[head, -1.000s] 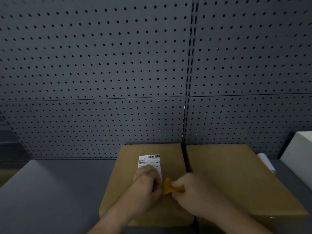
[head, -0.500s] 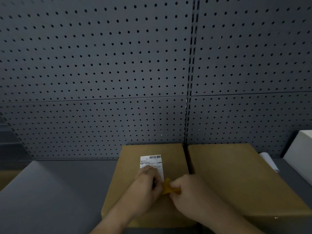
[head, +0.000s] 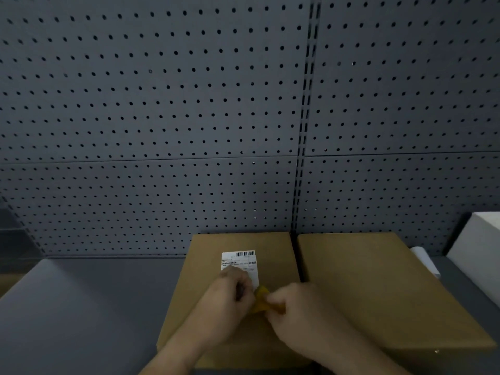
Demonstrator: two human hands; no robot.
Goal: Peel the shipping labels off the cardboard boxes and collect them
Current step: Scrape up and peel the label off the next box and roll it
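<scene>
Two cardboard boxes side by side on the grey table (head: 89,307), backed up against the dark pegboard wall (head: 162,104). Starting on the left, the left box (head: 205,266) carries a white shipping label (head: 240,262) on its top face, barcode at the far edge. The left hand (head: 230,301) sits on the near part of that label, fingers curled down over it, though whether they pinch the label's edge cannot be told from here. Right beside it, a small yellow scraper (head: 261,300) is wedged in at the label's near right corner. The right hand (head: 295,309) grips that scraper, fingers curled round it. Moving on, the right box (head: 378,288) lies bare on top, just beside its neighbour. Further right, a white roll (head: 424,259) rests on the table, and a white box (head: 481,247) stands at the edge.
</scene>
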